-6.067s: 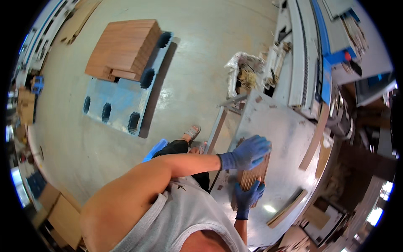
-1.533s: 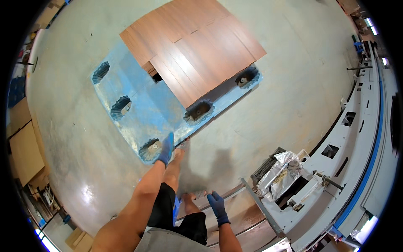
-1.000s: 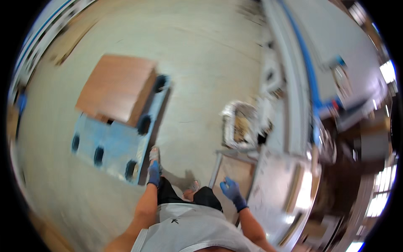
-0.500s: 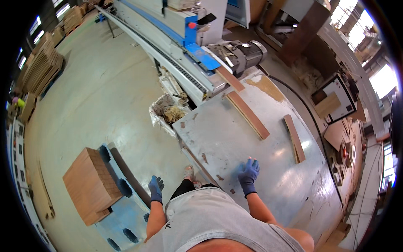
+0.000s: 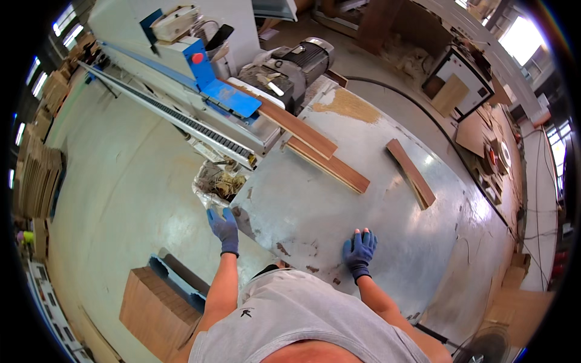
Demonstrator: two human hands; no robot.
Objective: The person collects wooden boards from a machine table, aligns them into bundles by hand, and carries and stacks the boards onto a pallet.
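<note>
My left hand (image 5: 224, 231), in a blue glove, is held out with its fingers apart, near the left edge of the metal table (image 5: 315, 218); nothing is in it. My right hand (image 5: 361, 251), gloved too, lies on the tabletop with fingers spread. Beyond it, a wooden plank (image 5: 302, 130) sticks out from the machine over the table. A second plank (image 5: 339, 170) lies right beside it, on the near side. Farther right on the tabletop is a short stack of wooden strips (image 5: 411, 174), lying apart from the others.
The machine (image 5: 200, 100) has a blue guard, a red button and a motor (image 5: 305, 60). A waste bin (image 5: 213, 183) with shavings stands at the table's left corner. Lower left, a stack of wooden boards (image 5: 156, 308) rests on a blue stand (image 5: 181, 283). A black cable (image 5: 417, 103) runs behind the table.
My left hand has moved forward, up from beside the boards. The plank from the machine sticks out farther over the table. The view has shifted; my right hand stays on the tabletop.
</note>
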